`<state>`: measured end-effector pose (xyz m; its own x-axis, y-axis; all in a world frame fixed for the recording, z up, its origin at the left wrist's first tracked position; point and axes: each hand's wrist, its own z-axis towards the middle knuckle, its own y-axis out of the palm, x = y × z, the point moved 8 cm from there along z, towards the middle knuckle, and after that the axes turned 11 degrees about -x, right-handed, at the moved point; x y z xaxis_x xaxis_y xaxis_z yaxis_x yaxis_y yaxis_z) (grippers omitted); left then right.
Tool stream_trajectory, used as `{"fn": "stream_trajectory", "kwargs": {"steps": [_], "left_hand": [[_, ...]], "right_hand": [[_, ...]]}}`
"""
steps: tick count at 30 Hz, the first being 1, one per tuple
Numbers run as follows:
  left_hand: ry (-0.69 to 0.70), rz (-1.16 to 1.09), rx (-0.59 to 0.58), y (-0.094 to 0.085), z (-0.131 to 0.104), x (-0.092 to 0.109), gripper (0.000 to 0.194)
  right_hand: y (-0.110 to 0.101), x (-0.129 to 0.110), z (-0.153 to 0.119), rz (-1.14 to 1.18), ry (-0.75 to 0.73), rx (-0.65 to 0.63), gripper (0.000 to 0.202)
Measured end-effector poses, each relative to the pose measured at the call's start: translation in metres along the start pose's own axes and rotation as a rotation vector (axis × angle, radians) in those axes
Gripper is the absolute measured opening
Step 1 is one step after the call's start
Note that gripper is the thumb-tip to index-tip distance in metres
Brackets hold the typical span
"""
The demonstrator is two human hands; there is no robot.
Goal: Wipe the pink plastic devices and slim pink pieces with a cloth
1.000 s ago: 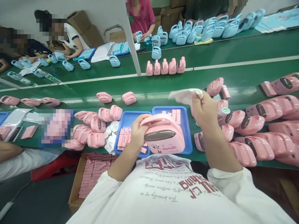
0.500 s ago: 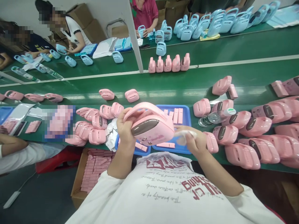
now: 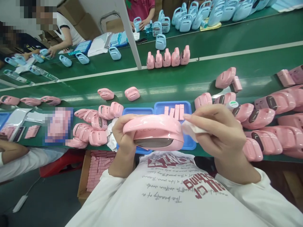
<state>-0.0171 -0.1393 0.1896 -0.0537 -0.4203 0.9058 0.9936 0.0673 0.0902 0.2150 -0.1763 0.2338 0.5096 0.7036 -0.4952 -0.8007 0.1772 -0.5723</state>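
The white T-shirt (image 3: 163,186) reads "The beauty of a" in small script; lettering on the pink handled case (image 3: 157,126) is illegible. The left hand (image 3: 124,134), curled closed, grips its handle end above blue trays (image 3: 171,103). The right hand (image 3: 219,134), fingertips pinched, holds white cloth (image 3: 193,130) beside its other end.

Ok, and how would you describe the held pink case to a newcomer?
On the green workbench, find the two blue trays. Over them, the left hand holds the pink case. Unlike its pink neighbours, it is off the bench.
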Motion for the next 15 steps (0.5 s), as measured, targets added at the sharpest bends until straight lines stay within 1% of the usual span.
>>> {"fn": "stream_trajectory", "kwargs": {"steps": [3, 5, 6, 7, 9, 11, 12, 13, 15], "left_hand": [[-0.002, -0.037, 0.003, 0.004, 0.002, 0.002, 0.006], [-0.055, -0.053, 0.025, 0.004, 0.005, -0.005, 0.005], [-0.119, -0.069, 0.028, 0.005, 0.008, -0.013, 0.006], [-0.206, -0.092, 0.024, 0.006, 0.01, -0.023, 0.008], [-0.387, -0.179, 0.004, 0.012, 0.011, -0.046, 0.016], [-0.556, -0.31, -0.026, 0.024, 0.007, -0.069, 0.024], [-0.636, -0.38, -0.039, 0.032, 0.004, -0.079, 0.025], [-0.718, -0.447, -0.043, 0.04, -0.001, -0.089, 0.023], [-0.867, -0.565, -0.017, 0.056, -0.012, -0.108, 0.018]], "right_hand": [[0.009, -0.012, 0.005, 0.041, -0.065, -0.074, 0.045], [0.016, -0.01, 0.002, 0.076, -0.103, -0.068, 0.044], [0.019, -0.004, 0.0, 0.112, -0.095, -0.033, 0.043], [0.021, 0.005, -0.004, 0.168, -0.051, 0.03, 0.042], [0.023, 0.033, -0.014, 0.338, 0.132, 0.212, 0.038], [0.032, 0.056, -0.027, 0.484, 0.309, 0.375, 0.038], [0.038, 0.06, -0.03, 0.504, 0.345, 0.401, 0.039], [0.046, 0.058, -0.029, 0.472, 0.329, 0.377, 0.039], [0.063, 0.044, -0.023, 0.273, 0.192, 0.256, 0.04]]}}
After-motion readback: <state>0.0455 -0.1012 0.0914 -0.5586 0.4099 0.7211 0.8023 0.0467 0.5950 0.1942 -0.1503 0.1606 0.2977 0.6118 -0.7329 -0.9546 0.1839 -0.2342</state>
